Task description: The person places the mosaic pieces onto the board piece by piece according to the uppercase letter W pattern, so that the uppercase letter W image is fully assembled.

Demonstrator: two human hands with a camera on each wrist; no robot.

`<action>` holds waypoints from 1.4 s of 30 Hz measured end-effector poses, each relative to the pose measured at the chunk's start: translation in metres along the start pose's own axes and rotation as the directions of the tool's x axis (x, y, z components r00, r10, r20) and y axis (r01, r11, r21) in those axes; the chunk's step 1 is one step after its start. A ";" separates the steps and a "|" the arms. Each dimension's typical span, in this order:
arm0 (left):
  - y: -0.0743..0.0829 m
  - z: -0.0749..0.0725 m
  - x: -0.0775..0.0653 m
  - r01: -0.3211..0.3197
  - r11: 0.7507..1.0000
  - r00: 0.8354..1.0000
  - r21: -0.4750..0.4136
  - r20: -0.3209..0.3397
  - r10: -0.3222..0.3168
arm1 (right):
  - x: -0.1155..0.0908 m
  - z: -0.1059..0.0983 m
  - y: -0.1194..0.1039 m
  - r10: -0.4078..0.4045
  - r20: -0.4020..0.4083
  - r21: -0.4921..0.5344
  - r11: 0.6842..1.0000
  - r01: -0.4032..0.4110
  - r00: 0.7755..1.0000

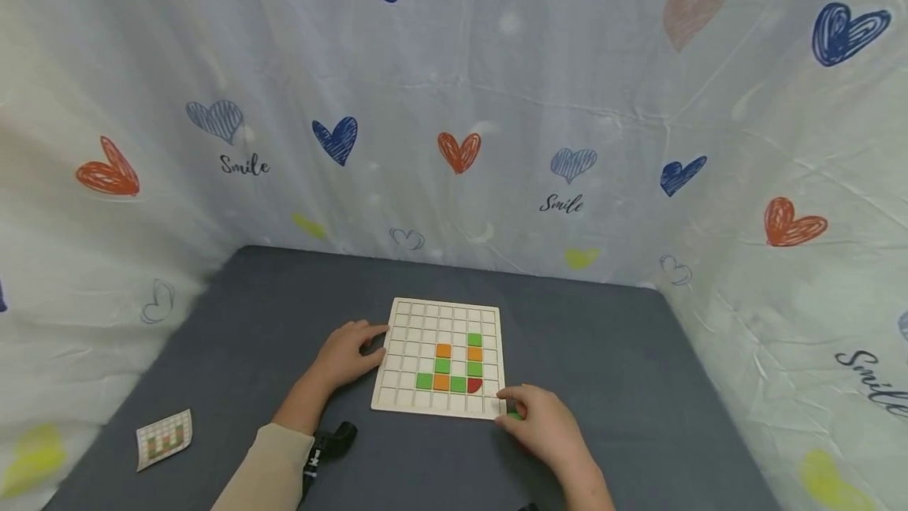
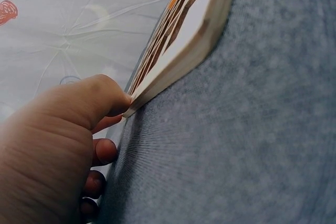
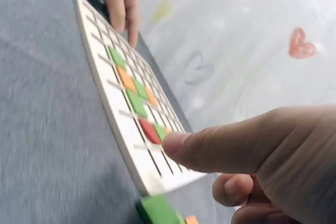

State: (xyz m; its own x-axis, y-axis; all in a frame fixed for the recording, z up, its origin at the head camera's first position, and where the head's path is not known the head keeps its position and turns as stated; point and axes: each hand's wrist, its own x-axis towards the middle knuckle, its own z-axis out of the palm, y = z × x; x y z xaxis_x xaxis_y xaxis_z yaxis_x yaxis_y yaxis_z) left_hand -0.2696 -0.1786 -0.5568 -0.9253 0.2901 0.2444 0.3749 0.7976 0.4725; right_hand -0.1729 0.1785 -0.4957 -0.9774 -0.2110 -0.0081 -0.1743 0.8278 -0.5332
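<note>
A pale wooden grid board (image 1: 440, 330) lies on the dark table, with green, orange and red pieces set in its squares. The red piece (image 1: 474, 386) has one rounded corner. My left hand (image 1: 345, 353) touches the board's left edge with thumb and index finger spread. At the front right corner is my right hand (image 1: 542, 420), its thumb and index fingertip by the edge. Beneath it a green block (image 3: 158, 211) lies beside the board, a bit of orange block (image 3: 191, 219) next to it. The right hand hides most of these from the head view.
A small card (image 1: 164, 438) printed with a coloured grid pattern lies at the table's left. Behind the dark table (image 1: 603, 345) hangs a white curtain (image 1: 511, 101) with hearts. A black strap (image 1: 315, 460) circles the left wrist.
</note>
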 end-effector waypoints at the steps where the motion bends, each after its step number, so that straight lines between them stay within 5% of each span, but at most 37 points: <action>1: 0.000 0.000 0.000 0.002 1.000 1.000 -0.001 0.001 -0.002 | -0.003 -0.001 0.003 0.019 -0.003 -0.001 1.000 -0.019 1.000; 13: -0.001 0.002 0.000 -0.007 1.000 1.000 -0.003 -0.007 0.007 | -0.020 -0.006 0.029 0.159 0.025 -0.035 0.987 -0.159 0.987; 25: -0.001 0.001 0.002 -0.007 1.000 1.000 0.003 -0.016 0.007 | -0.023 0.008 0.032 0.065 -0.066 -0.087 0.994 -0.071 0.996; 42: 0.001 0.002 0.000 -0.004 1.000 1.000 -0.006 -0.006 0.004 | -0.016 0.019 0.022 0.120 -0.077 -0.076 0.989 -0.126 0.990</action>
State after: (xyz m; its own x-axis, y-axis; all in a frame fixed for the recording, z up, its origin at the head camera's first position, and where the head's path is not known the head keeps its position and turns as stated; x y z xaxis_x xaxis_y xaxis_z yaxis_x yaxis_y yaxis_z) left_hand -0.2698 -0.1771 -0.5578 -0.9234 0.2900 0.2515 0.3790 0.7930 0.4769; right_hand -0.1587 0.1902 -0.5234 -0.9975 -0.0698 -0.0067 -0.0588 0.8850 -0.4619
